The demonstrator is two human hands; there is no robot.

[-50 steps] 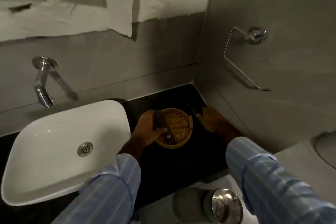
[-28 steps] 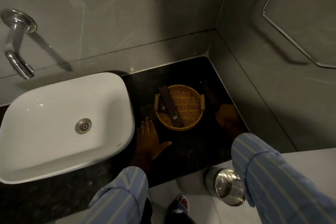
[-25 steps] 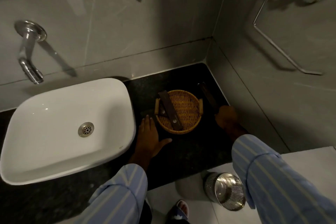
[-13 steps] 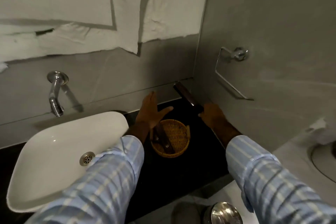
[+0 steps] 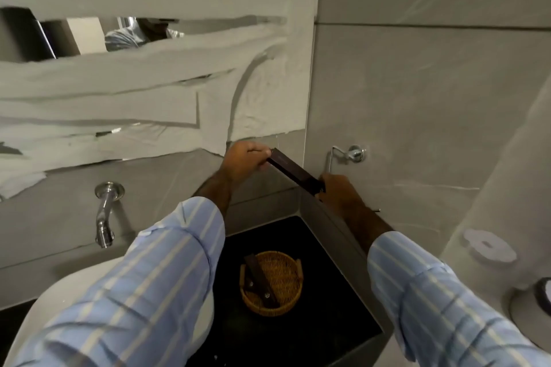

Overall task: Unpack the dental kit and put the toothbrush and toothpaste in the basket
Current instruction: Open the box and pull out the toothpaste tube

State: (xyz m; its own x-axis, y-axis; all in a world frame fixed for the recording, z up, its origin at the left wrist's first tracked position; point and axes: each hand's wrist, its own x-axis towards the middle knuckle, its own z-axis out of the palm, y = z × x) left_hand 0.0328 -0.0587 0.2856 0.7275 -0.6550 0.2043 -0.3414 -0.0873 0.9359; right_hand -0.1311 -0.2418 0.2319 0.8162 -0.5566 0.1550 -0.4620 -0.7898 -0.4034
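I hold a long dark brown dental kit box (image 5: 293, 171) up in front of the wall, well above the counter. My left hand (image 5: 245, 161) grips its upper left end and my right hand (image 5: 340, 192) grips its lower right end. Far below, a round wicker basket (image 5: 286, 305) sits on the black counter (image 5: 328, 292). A second dark brown box (image 5: 258, 283) leans inside the basket against its left rim.
A white basin (image 5: 205, 316) is at lower left, mostly behind my left sleeve, with a chrome tap (image 5: 104, 217) on the wall above it. A chrome ring holder (image 5: 347, 155) hangs on the right wall. Paper covers the mirror (image 5: 149, 92).
My right hand lifted the dark box from the counter beside the basket up to chest height. My left hand rose from the counter and took hold of its other end.
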